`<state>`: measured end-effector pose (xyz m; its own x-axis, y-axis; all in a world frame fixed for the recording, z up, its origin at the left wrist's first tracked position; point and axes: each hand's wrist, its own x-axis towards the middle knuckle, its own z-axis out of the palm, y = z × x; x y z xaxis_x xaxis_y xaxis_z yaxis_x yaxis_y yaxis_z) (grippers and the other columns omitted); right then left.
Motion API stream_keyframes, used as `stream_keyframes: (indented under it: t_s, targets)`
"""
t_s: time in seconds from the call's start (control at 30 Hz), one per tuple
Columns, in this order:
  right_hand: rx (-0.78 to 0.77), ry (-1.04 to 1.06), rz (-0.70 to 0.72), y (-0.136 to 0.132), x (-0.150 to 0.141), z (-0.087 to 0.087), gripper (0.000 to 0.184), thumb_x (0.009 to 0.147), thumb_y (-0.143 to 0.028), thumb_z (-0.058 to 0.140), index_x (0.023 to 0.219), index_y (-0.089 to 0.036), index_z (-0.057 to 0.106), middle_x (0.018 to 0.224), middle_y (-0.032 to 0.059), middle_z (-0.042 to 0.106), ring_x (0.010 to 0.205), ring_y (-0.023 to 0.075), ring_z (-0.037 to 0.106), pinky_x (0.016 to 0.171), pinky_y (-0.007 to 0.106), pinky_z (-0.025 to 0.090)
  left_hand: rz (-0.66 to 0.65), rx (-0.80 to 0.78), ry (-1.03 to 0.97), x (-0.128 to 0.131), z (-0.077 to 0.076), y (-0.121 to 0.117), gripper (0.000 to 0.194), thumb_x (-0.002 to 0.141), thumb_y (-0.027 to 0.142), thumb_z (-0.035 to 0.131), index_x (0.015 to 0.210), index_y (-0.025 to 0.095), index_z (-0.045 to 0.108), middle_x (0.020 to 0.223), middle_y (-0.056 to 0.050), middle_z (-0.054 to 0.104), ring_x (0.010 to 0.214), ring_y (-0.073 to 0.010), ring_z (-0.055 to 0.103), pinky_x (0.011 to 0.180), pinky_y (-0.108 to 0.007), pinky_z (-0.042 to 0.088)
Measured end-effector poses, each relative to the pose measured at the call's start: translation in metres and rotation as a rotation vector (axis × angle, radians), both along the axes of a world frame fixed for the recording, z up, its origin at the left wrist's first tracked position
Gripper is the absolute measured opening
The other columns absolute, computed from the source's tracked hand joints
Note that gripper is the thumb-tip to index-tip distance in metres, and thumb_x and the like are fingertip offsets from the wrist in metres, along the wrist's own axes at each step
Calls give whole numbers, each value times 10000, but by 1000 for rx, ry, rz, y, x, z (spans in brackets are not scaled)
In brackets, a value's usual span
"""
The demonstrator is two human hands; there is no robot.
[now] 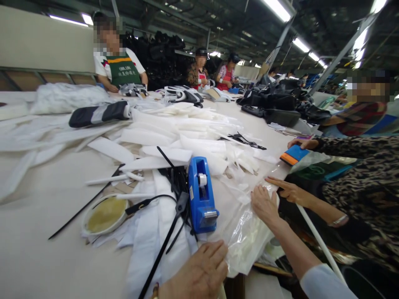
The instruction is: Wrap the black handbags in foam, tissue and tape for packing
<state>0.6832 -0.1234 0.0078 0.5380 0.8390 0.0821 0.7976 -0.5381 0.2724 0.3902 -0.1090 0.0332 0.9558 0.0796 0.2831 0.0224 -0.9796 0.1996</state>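
Note:
A clear plastic bag (245,232) lies along the table's right edge, with its near part hanging over. At the bottom, my left hand (195,274) is closed at the bag's near corner, thumb hidden. My right hand (264,205) rests on the bag farther up, fingers stretched out over the plastic. Touching the bag just beyond it is a co-worker's hand (291,192); that person's other hand (304,144) holds a blue and orange tool (294,155) on the far end. A blue tape dispenser (202,195) stands just left of the bag.
Black straps (177,187) and a round tape roll (106,214) lie left of the dispenser. White foam strips (174,128) are heaped across the table (40,216). Black goods (277,99) are piled at the back right. Other people work around the table.

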Motion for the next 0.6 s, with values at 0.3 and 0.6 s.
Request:
stream_keyframes:
  t_s: [0.3, 0.6]
  targets:
    - [-16, 9, 37, -20, -80, -2, 454, 931, -158, 257, 1327, 15, 398, 1402, 217, 387, 1314, 323, 318, 1040, 542, 239, -50, -171, 63, -4, -11, 1, 246, 826, 213, 460, 1044, 114, 515, 1284, -141, 515, 1236, -229, 427, 1053, -349, 329]
    - [-60, 46, 152, -27, -144, -3, 523, 938, -312, 375, 1383, -38, 352, 1432, 256, 305, 1338, 361, 251, 1057, 504, 229, -86, -76, 80, 1, -4, 1, 173, 819, 188, 472, 947, 112, 560, 1098, -123, 572, 1080, -226, 493, 969, -315, 370]
